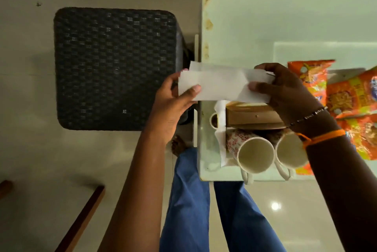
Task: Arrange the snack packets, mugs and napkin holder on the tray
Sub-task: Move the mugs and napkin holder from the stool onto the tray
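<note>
A pale tiled floor [36,160] runs under me, and at the right stands a glass-topped table [265,17] with worn, stained edges. Left of the table sits a dark woven stool [116,68], well apart from my legs in blue trousers [189,200]. At the table's near left corner the task's things crowd together: orange snack packets [346,96] lie at the right, overlapping one another, and a brown wooden napkin holder [253,117] sits just left of them. Nearer to me than the holder, two white mugs [255,155] lie tipped with their open mouths toward me, side by side, the left one patterned in red. Loose white napkin paper [220,135] trails from the holder's left side. Above the holder I hold a folded white napkin [220,86] stretched between both hands. My left hand [173,109] pinches its left end, thumb on top. My right hand [285,92], with a bead bracelet and orange thread on the wrist, pinches the right end, fingers curled round the paper.
</note>
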The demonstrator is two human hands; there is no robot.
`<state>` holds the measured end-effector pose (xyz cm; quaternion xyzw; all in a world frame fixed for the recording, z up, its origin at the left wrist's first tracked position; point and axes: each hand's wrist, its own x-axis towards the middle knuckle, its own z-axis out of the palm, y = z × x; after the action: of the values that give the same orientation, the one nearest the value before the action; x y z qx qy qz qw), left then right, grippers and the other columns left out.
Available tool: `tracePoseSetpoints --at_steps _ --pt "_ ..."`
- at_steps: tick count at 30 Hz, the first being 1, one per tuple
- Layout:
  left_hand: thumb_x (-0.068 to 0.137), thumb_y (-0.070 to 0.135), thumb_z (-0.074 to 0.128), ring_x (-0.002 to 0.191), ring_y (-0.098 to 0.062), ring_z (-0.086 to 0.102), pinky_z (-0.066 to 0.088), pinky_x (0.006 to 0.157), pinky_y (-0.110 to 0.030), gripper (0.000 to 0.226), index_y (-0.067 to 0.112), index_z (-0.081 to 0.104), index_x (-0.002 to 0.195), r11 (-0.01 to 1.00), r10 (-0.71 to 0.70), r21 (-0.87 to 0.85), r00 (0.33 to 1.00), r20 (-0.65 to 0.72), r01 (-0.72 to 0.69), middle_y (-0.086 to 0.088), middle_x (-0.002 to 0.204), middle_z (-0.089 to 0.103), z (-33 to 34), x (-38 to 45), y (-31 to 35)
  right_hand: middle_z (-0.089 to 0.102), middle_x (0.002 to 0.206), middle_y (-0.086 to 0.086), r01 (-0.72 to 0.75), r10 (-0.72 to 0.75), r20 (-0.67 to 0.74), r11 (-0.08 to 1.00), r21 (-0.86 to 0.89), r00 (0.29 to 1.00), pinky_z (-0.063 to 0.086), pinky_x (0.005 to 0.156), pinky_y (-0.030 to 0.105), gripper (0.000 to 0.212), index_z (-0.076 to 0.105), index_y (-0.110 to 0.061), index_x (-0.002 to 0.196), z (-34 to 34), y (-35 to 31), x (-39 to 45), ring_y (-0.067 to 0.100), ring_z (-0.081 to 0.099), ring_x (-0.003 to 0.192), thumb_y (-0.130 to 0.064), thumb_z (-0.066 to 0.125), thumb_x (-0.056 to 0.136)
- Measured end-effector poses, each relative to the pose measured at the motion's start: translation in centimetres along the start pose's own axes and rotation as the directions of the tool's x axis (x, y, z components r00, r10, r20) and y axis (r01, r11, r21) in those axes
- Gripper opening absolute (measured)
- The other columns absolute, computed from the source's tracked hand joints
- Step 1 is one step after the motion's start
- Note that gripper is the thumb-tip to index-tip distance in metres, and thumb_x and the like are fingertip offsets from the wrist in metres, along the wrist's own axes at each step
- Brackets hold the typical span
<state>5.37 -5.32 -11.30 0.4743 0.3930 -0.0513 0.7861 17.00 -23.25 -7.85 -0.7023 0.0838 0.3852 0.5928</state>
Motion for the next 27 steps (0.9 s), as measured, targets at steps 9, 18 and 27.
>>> tracePoseSetpoints --at_steps 9,18,27 --pt "0.076 0.001 0.068 0.074 0.002 0.062 0.052 0.067 -0.012 0.027 0.023 0.060 0.089 0.880 0.107 0.466 0.994 -0.003 -0.093 0.011 0.083 0.064 7.3 -2.9 -6.0 0.063 0.089 0.003 0.175 -0.220 -0.072 0.903 -0.393 0.973 0.047 0.073 0.008 0.024 0.061 -0.006 0.091 -8.2 4.1 -4.7 -0.007 0.058 0.074 0.010 0.064 0.075" --pt "0.085 -0.006 0.053 0.114 -0.017 0.057 0.047 0.097 -0.030 0.032 0.015 0.059 0.108 0.806 0.149 0.590 0.977 -0.152 -0.031 -0.005 0.118 0.062 9.7 -3.6 -8.3 0.064 0.097 0.007 0.162 -0.247 -0.120 0.862 -0.480 0.962 0.048 0.091 0.035 0.024 0.063 0.001 0.096 -9.7 7.1 -3.9 0.025 0.061 0.099 0.009 0.062 0.073" --pt "0.088 0.002 0.049 0.100 -0.007 0.060 0.046 0.086 -0.014 0.025 0.014 0.060 0.107 0.731 0.311 0.657 0.947 -0.082 -0.183 0.004 0.105 0.063 14.0 -4.6 -6.1 0.065 0.109 0.009 0.068 -0.260 -0.321 0.861 -0.504 0.911 0.049 0.079 0.023 0.029 0.063 -0.007 0.102 -13.6 8.5 -4.5 0.024 0.062 0.100 0.007 0.057 0.078"
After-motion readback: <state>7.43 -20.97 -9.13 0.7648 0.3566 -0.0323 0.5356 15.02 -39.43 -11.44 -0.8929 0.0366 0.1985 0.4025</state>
